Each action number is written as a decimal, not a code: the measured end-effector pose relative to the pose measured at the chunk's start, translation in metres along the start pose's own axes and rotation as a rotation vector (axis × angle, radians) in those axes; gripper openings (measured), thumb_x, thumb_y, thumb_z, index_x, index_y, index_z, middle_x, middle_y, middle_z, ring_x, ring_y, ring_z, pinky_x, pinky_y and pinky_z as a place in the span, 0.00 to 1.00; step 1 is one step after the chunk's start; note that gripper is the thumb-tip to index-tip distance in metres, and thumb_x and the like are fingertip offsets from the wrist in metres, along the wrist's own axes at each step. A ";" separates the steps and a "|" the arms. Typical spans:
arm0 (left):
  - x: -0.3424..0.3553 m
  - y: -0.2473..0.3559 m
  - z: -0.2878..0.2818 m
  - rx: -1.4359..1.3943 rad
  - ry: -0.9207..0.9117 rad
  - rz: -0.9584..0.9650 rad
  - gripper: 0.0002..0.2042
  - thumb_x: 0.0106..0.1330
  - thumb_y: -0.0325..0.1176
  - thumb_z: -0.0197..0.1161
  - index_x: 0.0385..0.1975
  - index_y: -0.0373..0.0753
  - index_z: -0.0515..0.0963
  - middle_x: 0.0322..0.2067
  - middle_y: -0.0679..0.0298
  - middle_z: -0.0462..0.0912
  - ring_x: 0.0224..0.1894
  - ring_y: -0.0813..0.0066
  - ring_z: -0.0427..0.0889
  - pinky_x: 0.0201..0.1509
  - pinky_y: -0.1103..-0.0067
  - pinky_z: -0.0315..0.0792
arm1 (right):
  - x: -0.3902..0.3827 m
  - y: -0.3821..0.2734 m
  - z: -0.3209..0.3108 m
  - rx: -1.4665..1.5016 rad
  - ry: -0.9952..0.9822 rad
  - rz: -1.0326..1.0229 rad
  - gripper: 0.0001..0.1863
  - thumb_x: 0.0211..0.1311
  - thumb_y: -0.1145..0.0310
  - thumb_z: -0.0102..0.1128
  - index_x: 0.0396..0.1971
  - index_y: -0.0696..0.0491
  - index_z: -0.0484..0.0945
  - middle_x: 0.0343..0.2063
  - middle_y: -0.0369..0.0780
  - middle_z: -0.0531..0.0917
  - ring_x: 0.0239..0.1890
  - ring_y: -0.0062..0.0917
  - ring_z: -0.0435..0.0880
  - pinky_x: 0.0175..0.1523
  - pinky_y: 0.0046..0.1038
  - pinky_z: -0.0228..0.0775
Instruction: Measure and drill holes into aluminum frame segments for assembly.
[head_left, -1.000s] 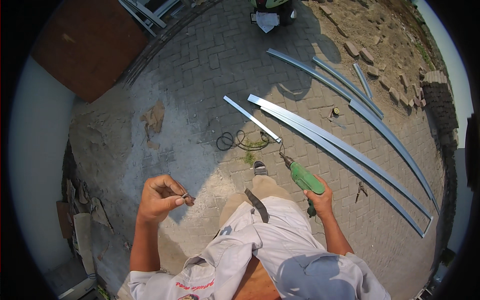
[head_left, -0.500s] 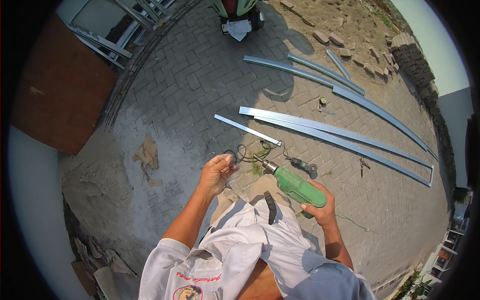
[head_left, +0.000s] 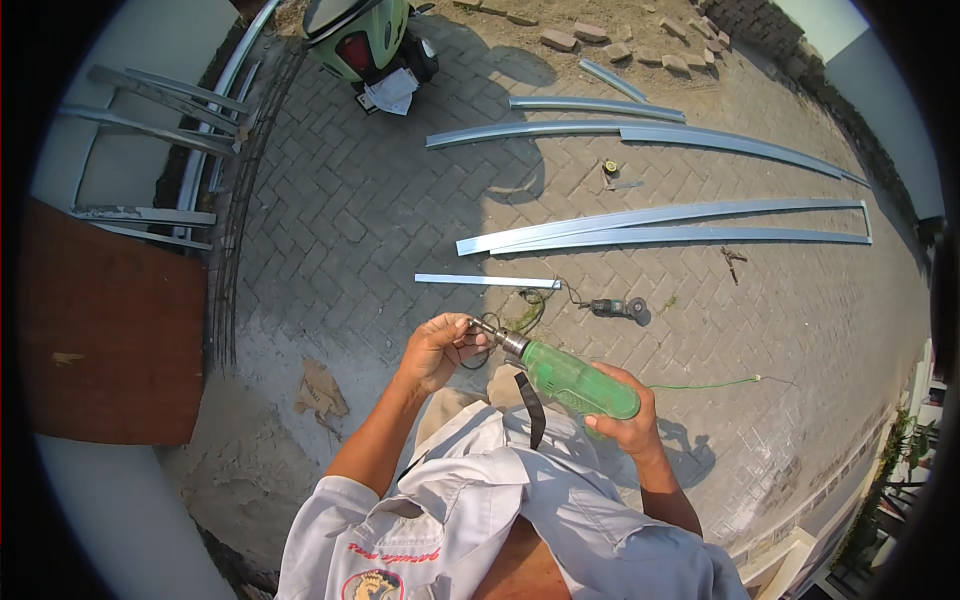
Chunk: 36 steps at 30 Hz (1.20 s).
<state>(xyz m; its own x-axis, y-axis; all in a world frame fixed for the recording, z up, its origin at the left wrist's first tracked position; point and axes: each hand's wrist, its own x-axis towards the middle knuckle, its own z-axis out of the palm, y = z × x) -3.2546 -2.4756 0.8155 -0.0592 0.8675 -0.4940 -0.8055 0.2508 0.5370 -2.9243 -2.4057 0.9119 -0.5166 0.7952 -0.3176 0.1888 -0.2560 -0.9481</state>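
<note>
A green electric drill with a metal chuck is held in my right hand, whose fingers wrap around its rear. The tool points left across my body, its bit end reaching my left hand. There my left fingertips are pinched together right at the bit's tip; whatever they grip is too small to make out. Beyond the drill, an angle grinder with a dark cable lies on the paving. A short metal channel rests on the ground just past my hands.
Long metal channels lie across the block paving, with more farther off. A tape measure and a clamp-like tool lie among them. A scooter stands far left, and a brown board leans at left.
The drill and my left hand have come together, the bit now at my fingertips. My view has turned, so the ground items appear rotated and shifted.
</note>
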 end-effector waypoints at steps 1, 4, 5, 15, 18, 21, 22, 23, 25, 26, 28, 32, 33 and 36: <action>0.008 0.001 -0.014 0.003 -0.022 -0.006 0.10 0.72 0.34 0.67 0.41 0.35 0.78 0.37 0.57 0.86 0.42 0.65 0.87 0.53 0.67 0.82 | 0.007 0.003 0.004 -0.014 -0.024 -0.016 0.39 0.46 0.71 0.76 0.63 0.62 0.76 0.51 0.44 0.87 0.52 0.25 0.85 0.60 0.27 0.74; 0.023 0.016 -0.039 0.025 0.028 -0.010 0.09 0.73 0.34 0.65 0.40 0.34 0.79 0.38 0.55 0.87 0.40 0.65 0.88 0.52 0.66 0.83 | 0.028 0.010 0.021 0.016 -0.071 -0.020 0.37 0.50 0.72 0.76 0.64 0.59 0.76 0.50 0.42 0.88 0.52 0.23 0.85 0.60 0.26 0.74; 0.027 0.024 -0.044 0.012 -0.002 -0.010 0.09 0.73 0.34 0.65 0.40 0.34 0.79 0.37 0.55 0.87 0.40 0.65 0.88 0.52 0.66 0.84 | 0.034 0.009 0.027 0.009 -0.004 -0.033 0.37 0.50 0.72 0.76 0.64 0.59 0.76 0.50 0.42 0.88 0.52 0.23 0.85 0.60 0.26 0.74; 0.104 0.131 -0.086 0.125 -0.120 -0.245 0.07 0.74 0.33 0.63 0.39 0.36 0.78 0.34 0.56 0.87 0.38 0.66 0.89 0.49 0.66 0.86 | 0.081 -0.001 0.120 0.027 0.125 -0.078 0.38 0.49 0.70 0.79 0.64 0.59 0.76 0.54 0.42 0.86 0.55 0.24 0.84 0.63 0.26 0.73; 0.122 0.168 -0.104 0.139 -0.183 -0.350 0.08 0.75 0.33 0.62 0.39 0.34 0.79 0.36 0.54 0.88 0.39 0.64 0.89 0.50 0.66 0.85 | 0.093 -0.012 0.164 0.058 0.213 -0.090 0.38 0.50 0.70 0.79 0.64 0.59 0.76 0.54 0.43 0.86 0.55 0.24 0.84 0.63 0.27 0.73; 0.133 0.205 -0.120 0.202 -0.214 -0.442 0.08 0.76 0.33 0.61 0.39 0.33 0.79 0.35 0.54 0.88 0.39 0.63 0.89 0.50 0.66 0.85 | 0.100 -0.018 0.209 0.047 0.312 -0.093 0.37 0.51 0.69 0.79 0.64 0.58 0.77 0.54 0.43 0.86 0.56 0.25 0.84 0.64 0.28 0.73; 0.136 0.214 -0.123 0.207 -0.223 -0.452 0.08 0.76 0.33 0.61 0.39 0.33 0.79 0.35 0.54 0.88 0.39 0.63 0.89 0.50 0.66 0.85 | 0.102 -0.020 0.221 0.040 0.350 -0.087 0.37 0.51 0.69 0.79 0.63 0.58 0.77 0.55 0.43 0.86 0.57 0.25 0.84 0.64 0.29 0.73; 0.139 0.222 -0.125 0.216 -0.230 -0.469 0.08 0.76 0.32 0.61 0.39 0.33 0.79 0.35 0.54 0.88 0.39 0.63 0.89 0.51 0.66 0.85 | 0.104 -0.022 0.231 0.042 0.364 -0.085 0.37 0.51 0.69 0.79 0.63 0.58 0.77 0.55 0.43 0.86 0.57 0.25 0.84 0.64 0.29 0.73; 0.144 0.236 -0.130 0.230 -0.242 -0.494 0.08 0.76 0.32 0.60 0.39 0.33 0.79 0.35 0.54 0.88 0.39 0.63 0.89 0.51 0.66 0.85 | 0.107 -0.026 0.246 0.008 0.375 -0.030 0.37 0.51 0.69 0.80 0.64 0.57 0.77 0.55 0.42 0.86 0.57 0.26 0.84 0.64 0.29 0.73; 0.147 0.239 -0.134 0.233 -0.246 -0.510 0.08 0.76 0.31 0.60 0.39 0.33 0.79 0.35 0.54 0.87 0.39 0.63 0.89 0.51 0.66 0.85 | 0.110 -0.025 0.252 0.011 0.387 -0.030 0.37 0.51 0.69 0.80 0.64 0.57 0.77 0.55 0.42 0.86 0.57 0.26 0.84 0.64 0.29 0.73; 0.154 0.245 -0.136 0.241 -0.255 -0.532 0.07 0.76 0.31 0.60 0.39 0.33 0.79 0.35 0.54 0.87 0.39 0.62 0.88 0.51 0.66 0.85 | 0.115 -0.019 0.259 -0.020 0.424 -0.055 0.38 0.50 0.68 0.81 0.64 0.55 0.77 0.55 0.42 0.86 0.57 0.25 0.84 0.64 0.29 0.73; 0.167 0.250 -0.132 0.224 -0.246 -0.585 0.07 0.75 0.32 0.61 0.39 0.33 0.80 0.35 0.54 0.87 0.39 0.62 0.89 0.51 0.65 0.85 | 0.125 -0.015 0.264 0.012 0.443 -0.074 0.39 0.49 0.67 0.82 0.64 0.56 0.77 0.55 0.42 0.86 0.57 0.25 0.84 0.63 0.29 0.73; 0.169 0.250 -0.129 0.237 -0.237 -0.590 0.07 0.75 0.32 0.61 0.39 0.34 0.80 0.35 0.54 0.87 0.39 0.62 0.89 0.51 0.65 0.85 | 0.127 -0.015 0.264 0.027 0.441 -0.053 0.39 0.49 0.68 0.82 0.64 0.56 0.77 0.56 0.42 0.86 0.57 0.25 0.84 0.64 0.29 0.73; 0.183 0.258 -0.121 0.287 -0.251 -0.603 0.08 0.75 0.33 0.62 0.40 0.34 0.80 0.35 0.54 0.88 0.39 0.61 0.89 0.51 0.64 0.85 | 0.133 -0.022 0.259 0.062 0.458 -0.023 0.39 0.49 0.69 0.82 0.64 0.56 0.77 0.56 0.42 0.85 0.58 0.25 0.83 0.64 0.29 0.73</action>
<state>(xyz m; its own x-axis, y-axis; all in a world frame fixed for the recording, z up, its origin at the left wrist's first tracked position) -3.5442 -2.3045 0.7807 0.5131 0.6065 -0.6074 -0.4665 0.7910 0.3958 -3.2133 -2.4372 0.8856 -0.0950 0.9586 -0.2686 0.1244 -0.2563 -0.9586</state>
